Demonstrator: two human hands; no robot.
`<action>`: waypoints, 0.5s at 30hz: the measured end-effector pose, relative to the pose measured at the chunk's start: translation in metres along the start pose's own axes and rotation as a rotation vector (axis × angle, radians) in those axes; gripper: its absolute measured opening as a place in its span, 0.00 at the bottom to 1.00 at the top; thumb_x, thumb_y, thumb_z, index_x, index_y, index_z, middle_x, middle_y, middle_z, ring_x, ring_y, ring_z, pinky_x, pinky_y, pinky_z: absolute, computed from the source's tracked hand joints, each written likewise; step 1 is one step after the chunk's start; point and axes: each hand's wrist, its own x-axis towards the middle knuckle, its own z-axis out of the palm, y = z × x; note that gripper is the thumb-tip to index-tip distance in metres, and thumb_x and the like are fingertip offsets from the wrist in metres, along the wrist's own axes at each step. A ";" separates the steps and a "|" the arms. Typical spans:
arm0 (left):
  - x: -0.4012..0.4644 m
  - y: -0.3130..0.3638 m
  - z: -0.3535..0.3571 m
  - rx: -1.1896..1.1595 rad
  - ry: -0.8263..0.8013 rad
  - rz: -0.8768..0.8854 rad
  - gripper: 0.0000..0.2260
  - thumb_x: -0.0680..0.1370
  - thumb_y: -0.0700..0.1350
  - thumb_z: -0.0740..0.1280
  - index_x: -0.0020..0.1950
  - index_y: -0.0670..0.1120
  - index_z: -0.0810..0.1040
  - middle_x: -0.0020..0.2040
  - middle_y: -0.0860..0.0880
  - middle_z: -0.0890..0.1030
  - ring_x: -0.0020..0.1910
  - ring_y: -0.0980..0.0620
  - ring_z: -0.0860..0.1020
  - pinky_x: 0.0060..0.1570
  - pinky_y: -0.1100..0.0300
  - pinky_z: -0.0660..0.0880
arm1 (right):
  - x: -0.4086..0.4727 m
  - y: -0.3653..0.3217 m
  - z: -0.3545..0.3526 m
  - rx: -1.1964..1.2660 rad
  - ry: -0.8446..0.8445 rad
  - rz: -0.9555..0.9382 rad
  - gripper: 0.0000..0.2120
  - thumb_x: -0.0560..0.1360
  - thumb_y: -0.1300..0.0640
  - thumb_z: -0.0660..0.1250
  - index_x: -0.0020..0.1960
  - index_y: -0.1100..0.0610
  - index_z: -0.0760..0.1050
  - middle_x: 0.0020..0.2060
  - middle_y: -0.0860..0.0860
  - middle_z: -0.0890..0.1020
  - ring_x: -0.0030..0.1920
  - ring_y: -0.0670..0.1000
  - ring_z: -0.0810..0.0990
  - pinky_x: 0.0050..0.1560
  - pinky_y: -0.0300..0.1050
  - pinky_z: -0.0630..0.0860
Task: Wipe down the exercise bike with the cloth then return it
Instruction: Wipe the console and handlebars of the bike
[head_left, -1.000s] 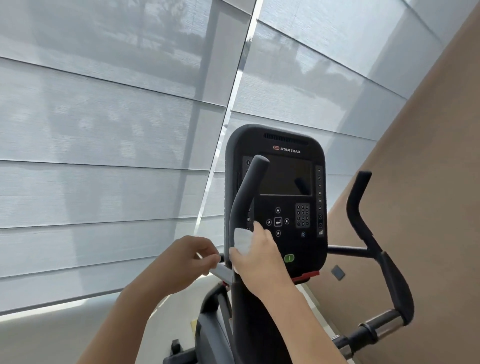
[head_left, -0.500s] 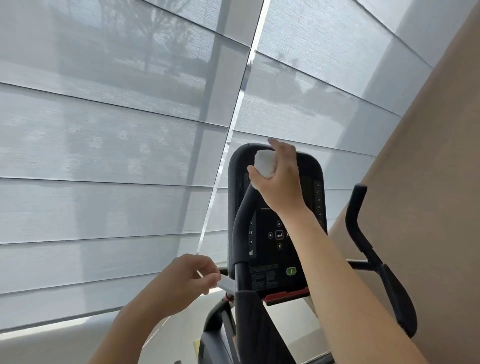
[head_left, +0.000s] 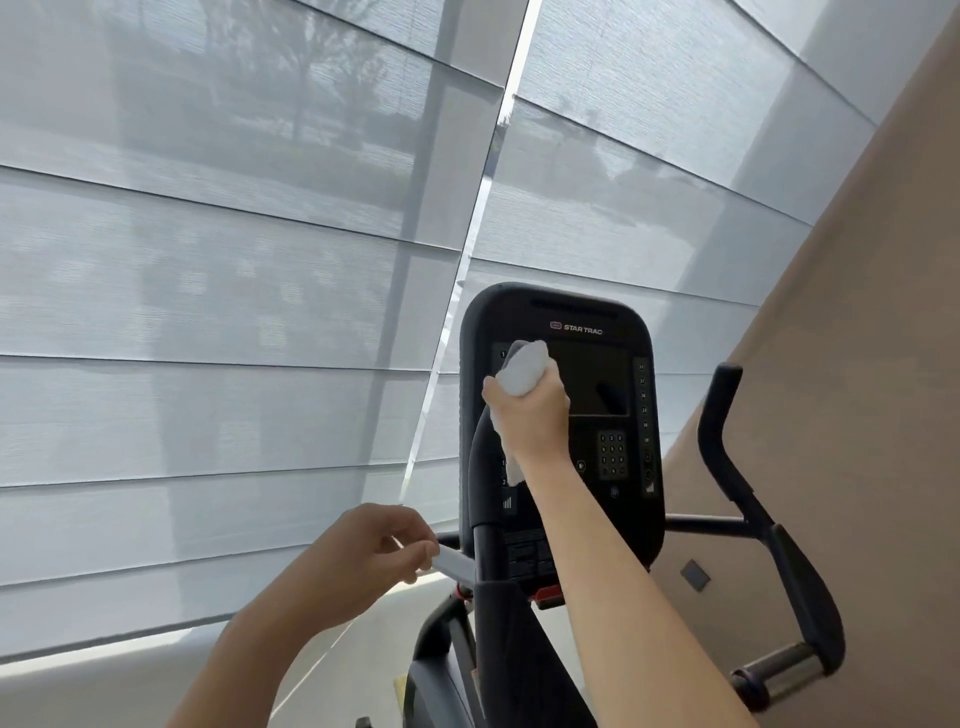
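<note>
— Both hands busy?
— Yes. Right hand (head_left: 530, 410) clamps the cloth (head_left: 522, 371) around the bike's left handlebar (head_left: 480, 467) tip, bundle running upright, pointing up. Left hand (head_left: 363, 558) pinches a white packet (head_left: 457, 566).

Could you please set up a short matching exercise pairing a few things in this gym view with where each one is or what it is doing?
Things:
1. white cloth
2. left hand
3. right-side handlebar
4. console

Places or states:
A. untouched, beside the tan wall
B. gripped by the right hand around the left handlebar's top
C. pinching a small pale flat piece
D. black, in front of the window blinds

Pairs: 1-B, 2-C, 3-A, 4-D
</note>
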 end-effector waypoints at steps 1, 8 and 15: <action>0.002 0.001 0.001 0.002 -0.007 0.003 0.10 0.81 0.46 0.71 0.44 0.60 0.85 0.43 0.55 0.87 0.41 0.56 0.85 0.51 0.55 0.81 | -0.015 0.013 0.003 -0.039 -0.061 0.057 0.20 0.72 0.53 0.77 0.59 0.55 0.74 0.45 0.49 0.82 0.43 0.49 0.83 0.39 0.41 0.81; 0.022 0.012 0.007 0.022 -0.018 0.050 0.08 0.81 0.46 0.72 0.45 0.56 0.86 0.41 0.52 0.87 0.41 0.53 0.85 0.54 0.46 0.81 | -0.061 0.038 -0.011 -0.282 -0.411 0.238 0.17 0.73 0.47 0.71 0.58 0.54 0.75 0.47 0.50 0.83 0.47 0.51 0.84 0.44 0.46 0.81; 0.032 0.035 0.026 -0.040 -0.061 0.198 0.09 0.82 0.42 0.71 0.44 0.52 0.86 0.42 0.51 0.87 0.43 0.52 0.86 0.53 0.49 0.82 | -0.118 0.045 -0.038 -0.511 -0.433 0.110 0.24 0.76 0.38 0.71 0.57 0.57 0.72 0.51 0.52 0.81 0.51 0.55 0.81 0.50 0.50 0.79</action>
